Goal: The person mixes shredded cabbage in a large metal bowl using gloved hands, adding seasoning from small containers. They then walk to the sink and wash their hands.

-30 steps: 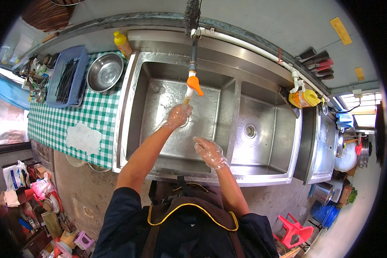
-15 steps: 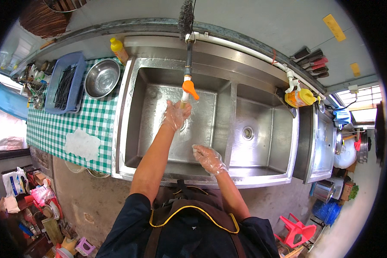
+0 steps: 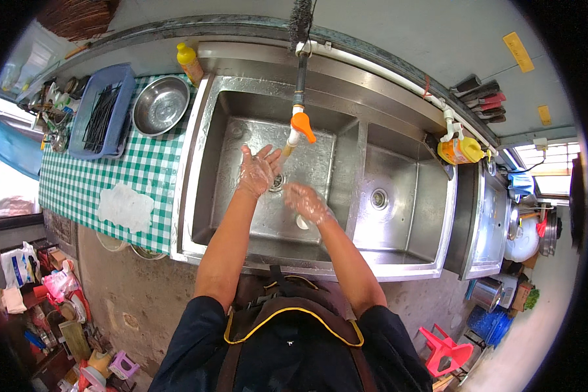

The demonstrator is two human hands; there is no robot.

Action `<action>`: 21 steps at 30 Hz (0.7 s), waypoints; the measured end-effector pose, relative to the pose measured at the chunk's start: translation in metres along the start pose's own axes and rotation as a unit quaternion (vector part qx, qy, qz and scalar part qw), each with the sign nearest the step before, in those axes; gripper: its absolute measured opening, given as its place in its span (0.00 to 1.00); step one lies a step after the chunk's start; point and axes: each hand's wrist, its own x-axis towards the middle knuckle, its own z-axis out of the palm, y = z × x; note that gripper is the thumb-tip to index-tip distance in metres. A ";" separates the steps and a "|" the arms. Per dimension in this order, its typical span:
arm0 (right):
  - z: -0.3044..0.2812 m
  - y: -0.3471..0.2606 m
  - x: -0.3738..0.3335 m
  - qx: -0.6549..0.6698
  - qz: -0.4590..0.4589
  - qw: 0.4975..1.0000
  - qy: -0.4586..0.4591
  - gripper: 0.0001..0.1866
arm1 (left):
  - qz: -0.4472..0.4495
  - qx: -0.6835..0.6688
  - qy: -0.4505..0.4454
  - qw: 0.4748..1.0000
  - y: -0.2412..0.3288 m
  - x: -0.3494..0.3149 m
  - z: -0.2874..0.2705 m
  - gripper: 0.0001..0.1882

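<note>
My left hand (image 3: 257, 172), in a thin clear plastic glove, is palm up over the left sink basin (image 3: 242, 140). Its fingers are spread, with nothing in them, just beside the yellowish spout end of the tap (image 3: 294, 136). The tap's orange lever (image 3: 301, 125) is above. My right hand (image 3: 309, 202), gloved alike, hovers to the right near the basin drain (image 3: 276, 183); its bent fingers are blurred, so their hold is unclear. Below that hand shows a small white patch (image 3: 302, 222), too indistinct to name.
A second basin (image 3: 389, 163) adjoins on the right. On the left, a checkered tablecloth (image 3: 144, 176) bears a metal bowl (image 3: 161, 106) and a blue crate (image 3: 86, 140) of dark sticks. A yellow bottle (image 3: 190, 63) stands behind; a yellow jug (image 3: 460, 151) is at the right.
My left hand has drawn back from under the spout, its fingers spreading. My right hand has moved up and left toward it. The white patch now shows below the right hand.
</note>
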 end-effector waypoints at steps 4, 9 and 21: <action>0.003 -0.028 0.045 0.109 0.054 0.987 0.101 0.11 | 0.075 -0.037 0.101 0.991 0.005 0.005 0.005 0.48; -0.001 -0.039 0.039 0.084 0.068 0.981 0.159 0.10 | 0.086 -0.098 0.134 0.982 -0.006 0.042 0.021 0.46; -0.006 -0.040 0.014 0.085 0.074 0.972 0.204 0.09 | 0.030 0.184 0.121 0.975 -0.042 0.074 0.004 0.20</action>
